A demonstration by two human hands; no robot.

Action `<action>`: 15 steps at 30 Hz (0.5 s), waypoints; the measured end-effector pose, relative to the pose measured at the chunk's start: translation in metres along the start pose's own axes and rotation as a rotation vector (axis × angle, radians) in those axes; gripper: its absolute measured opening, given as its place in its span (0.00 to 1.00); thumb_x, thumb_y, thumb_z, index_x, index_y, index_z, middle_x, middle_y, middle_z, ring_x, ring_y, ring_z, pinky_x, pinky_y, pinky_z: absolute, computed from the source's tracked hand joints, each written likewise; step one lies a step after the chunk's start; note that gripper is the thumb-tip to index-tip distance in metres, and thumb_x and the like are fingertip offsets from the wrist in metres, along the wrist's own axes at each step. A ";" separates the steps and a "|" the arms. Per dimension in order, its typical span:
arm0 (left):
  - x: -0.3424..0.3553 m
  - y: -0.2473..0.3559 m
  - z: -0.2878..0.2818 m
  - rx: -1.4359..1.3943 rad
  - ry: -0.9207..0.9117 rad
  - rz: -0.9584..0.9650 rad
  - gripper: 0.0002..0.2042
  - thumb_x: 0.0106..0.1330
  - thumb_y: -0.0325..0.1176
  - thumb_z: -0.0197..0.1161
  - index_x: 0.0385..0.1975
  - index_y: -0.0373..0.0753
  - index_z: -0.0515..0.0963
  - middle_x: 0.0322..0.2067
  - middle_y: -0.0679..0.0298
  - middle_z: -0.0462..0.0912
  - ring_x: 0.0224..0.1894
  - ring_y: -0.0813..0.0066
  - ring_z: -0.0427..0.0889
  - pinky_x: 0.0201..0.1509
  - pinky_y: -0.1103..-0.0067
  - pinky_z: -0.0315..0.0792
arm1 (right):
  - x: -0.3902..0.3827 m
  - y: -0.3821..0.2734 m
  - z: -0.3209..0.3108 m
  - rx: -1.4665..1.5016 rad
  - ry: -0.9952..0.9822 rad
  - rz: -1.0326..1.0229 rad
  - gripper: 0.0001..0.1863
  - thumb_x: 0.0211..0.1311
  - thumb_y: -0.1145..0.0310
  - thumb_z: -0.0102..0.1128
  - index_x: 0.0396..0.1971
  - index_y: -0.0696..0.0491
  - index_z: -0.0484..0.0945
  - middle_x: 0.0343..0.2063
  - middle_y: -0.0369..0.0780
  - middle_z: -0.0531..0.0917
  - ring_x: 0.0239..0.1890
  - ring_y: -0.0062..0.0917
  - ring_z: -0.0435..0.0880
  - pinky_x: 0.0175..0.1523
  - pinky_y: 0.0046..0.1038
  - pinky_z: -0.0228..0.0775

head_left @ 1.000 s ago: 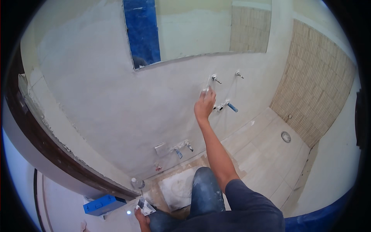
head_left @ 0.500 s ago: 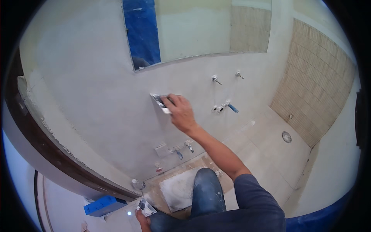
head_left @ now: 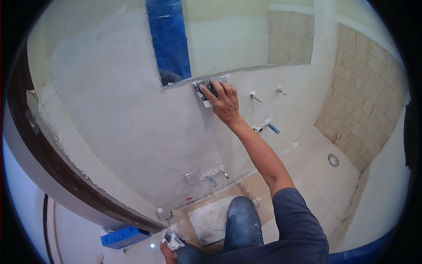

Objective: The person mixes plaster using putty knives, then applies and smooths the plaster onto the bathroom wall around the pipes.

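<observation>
Just under the mirror (head_left: pixel 233 39), my right hand (head_left: pixel 226 103) grips a wide filling knife (head_left: pixel 197 88) from above, fingers spread over its back. The blade lies against the pale plastered wall (head_left: pixel 118 119), close to the mirror's lower edge. Low on the left, my left hand (head_left: pixel 168 253) is closed round a second, smudged filling knife (head_left: pixel 175 242), whose blade points up beside my knee. Most of that hand's fingers are hidden, and any filler on the blades is hard to make out.
Water stubs (head_left: pixel 255 97) and a blue-capped pipe (head_left: pixel 273 128) jut from the wall; lower down sits another blue-ended fitting (head_left: pixel 212 181). On the floor are a clear bottle (head_left: pixel 164 214), a blue box (head_left: pixel 125 236), a white-smeared sheet (head_left: pixel 204 220) and a round drain (head_left: pixel 333 160).
My right hand has moved up and to the right along the wall with its filling knife, now at the mirror's lower edge. The left hand keeps its knife low down. The view has shifted slightly.
</observation>
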State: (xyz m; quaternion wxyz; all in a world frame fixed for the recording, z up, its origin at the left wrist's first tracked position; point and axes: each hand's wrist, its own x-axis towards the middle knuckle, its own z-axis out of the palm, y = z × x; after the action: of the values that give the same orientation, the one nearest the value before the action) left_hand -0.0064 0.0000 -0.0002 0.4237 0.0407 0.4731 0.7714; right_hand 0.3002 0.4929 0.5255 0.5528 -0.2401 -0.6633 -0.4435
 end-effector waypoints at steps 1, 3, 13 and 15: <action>-0.002 0.000 0.002 0.002 0.005 -0.007 0.14 0.71 0.33 0.50 0.53 0.41 0.73 0.46 0.62 0.83 0.48 0.60 0.86 0.50 0.61 0.82 | -0.005 -0.001 0.002 -0.011 -0.008 0.021 0.30 0.60 0.71 0.60 0.64 0.32 0.79 0.56 0.33 0.76 0.57 0.30 0.72 0.62 0.36 0.64; -0.003 0.002 0.008 0.059 -0.016 0.004 0.13 0.71 0.33 0.50 0.53 0.40 0.74 0.46 0.62 0.83 0.47 0.61 0.86 0.50 0.61 0.82 | -0.019 -0.007 -0.003 0.045 -0.069 0.019 0.31 0.59 0.71 0.60 0.64 0.32 0.79 0.57 0.33 0.76 0.57 0.30 0.72 0.63 0.36 0.63; -0.008 0.008 0.014 0.098 -0.023 -0.004 0.13 0.72 0.34 0.52 0.53 0.40 0.73 0.47 0.61 0.83 0.48 0.62 0.86 0.50 0.62 0.81 | -0.001 -0.017 -0.030 0.057 -0.149 -0.096 0.32 0.60 0.72 0.60 0.65 0.31 0.77 0.56 0.32 0.77 0.55 0.29 0.73 0.63 0.36 0.63; -0.007 0.009 0.009 0.081 0.005 -0.034 0.13 0.72 0.34 0.52 0.53 0.41 0.73 0.47 0.61 0.83 0.49 0.62 0.85 0.50 0.61 0.81 | 0.012 -0.022 -0.015 0.052 -0.107 -0.097 0.32 0.60 0.72 0.61 0.65 0.31 0.78 0.55 0.32 0.78 0.54 0.29 0.74 0.62 0.36 0.63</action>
State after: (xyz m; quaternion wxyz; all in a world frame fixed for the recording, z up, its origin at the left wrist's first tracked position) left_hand -0.0032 0.0000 0.0141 0.4334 0.0480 0.5055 0.7445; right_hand 0.2871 0.4669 0.5299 0.5007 -0.2167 -0.7140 -0.4389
